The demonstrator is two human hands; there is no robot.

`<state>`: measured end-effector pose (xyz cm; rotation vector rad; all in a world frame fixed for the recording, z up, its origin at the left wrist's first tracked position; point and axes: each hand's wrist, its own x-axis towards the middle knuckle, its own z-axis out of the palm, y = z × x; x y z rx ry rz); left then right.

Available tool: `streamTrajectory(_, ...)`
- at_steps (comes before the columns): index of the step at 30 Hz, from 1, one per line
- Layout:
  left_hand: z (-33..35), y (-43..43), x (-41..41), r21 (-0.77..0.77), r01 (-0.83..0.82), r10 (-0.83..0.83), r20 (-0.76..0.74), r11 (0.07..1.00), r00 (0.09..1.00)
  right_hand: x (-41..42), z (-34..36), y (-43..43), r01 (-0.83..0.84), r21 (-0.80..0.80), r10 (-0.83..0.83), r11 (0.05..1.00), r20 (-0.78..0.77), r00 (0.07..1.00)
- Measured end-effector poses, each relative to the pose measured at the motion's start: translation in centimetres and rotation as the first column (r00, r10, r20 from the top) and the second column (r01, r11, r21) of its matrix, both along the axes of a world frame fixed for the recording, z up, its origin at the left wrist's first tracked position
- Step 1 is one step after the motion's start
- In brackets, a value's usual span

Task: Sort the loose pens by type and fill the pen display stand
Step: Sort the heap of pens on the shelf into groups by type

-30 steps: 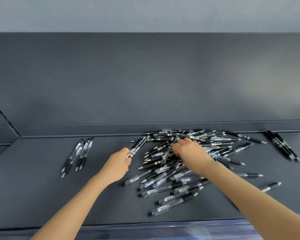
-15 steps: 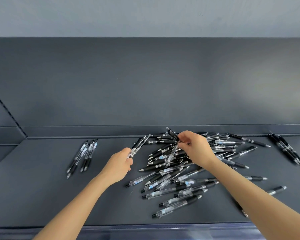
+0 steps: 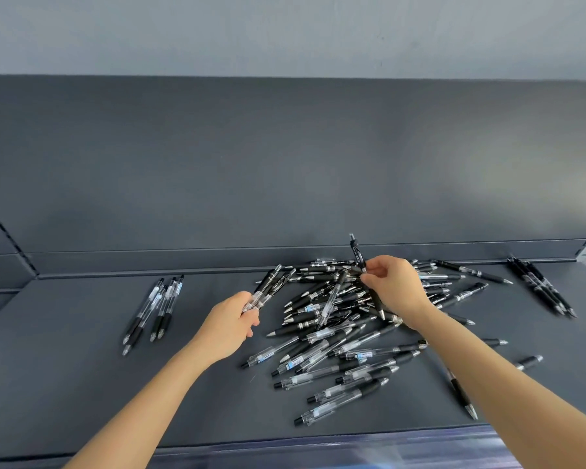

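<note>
The loose pens [image 3: 335,319] look plastic, many with clear glossy barrels, matt black rubbery grips and shiny metal tips, and they lie on a smooth, matt dark-grey shelf [image 3: 82,384] whose front edge carries a glossy clear plastic strip [image 3: 318,448], below a matt, pale painted wall [image 3: 285,35].

dark shelf [image 3: 65,394], pen pile [image 3: 345,333], sorted pens [image 3: 153,309]

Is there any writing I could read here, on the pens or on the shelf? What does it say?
No text here can be read.
The clear pens in the heap carry pale blue labels: too small and blurred to read.
The black pen pinched by the right hand shows pale print: too small to read.
The dark shelf: no writing visible.
</note>
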<state>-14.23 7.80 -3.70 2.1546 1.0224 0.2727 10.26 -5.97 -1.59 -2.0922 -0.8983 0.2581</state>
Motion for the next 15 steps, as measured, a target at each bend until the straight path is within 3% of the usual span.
streamTrajectory(4,-0.2,0.1,0.4,-0.004,0.026,-0.026,0.003,1.0,1.0,0.8,0.1,-1.7,0.014,-0.065,-0.013,0.998,0.016,1.0)
streamTrajectory(10,-0.2,-0.4,1.5,-0.029,0.1,-0.098,0.053,0.995,0.994,2.0,-0.1,-4.8,0.009,-0.395,0.044,0.919,0.125,0.991)
streamTrajectory(12,-0.1,-0.8,1.9,-0.013,0.135,-0.134,0.051,0.991,0.99,2.0,-0.4,-5.6,0.031,-0.402,0.023,0.915,0.13,0.991)
streamTrajectory(15,0.2,-1.3,2.7,0.075,0.191,-0.191,-0.01,0.979,0.982,2.0,-0.4,-6.6,0.121,-0.274,-0.096,0.954,0.102,0.99)
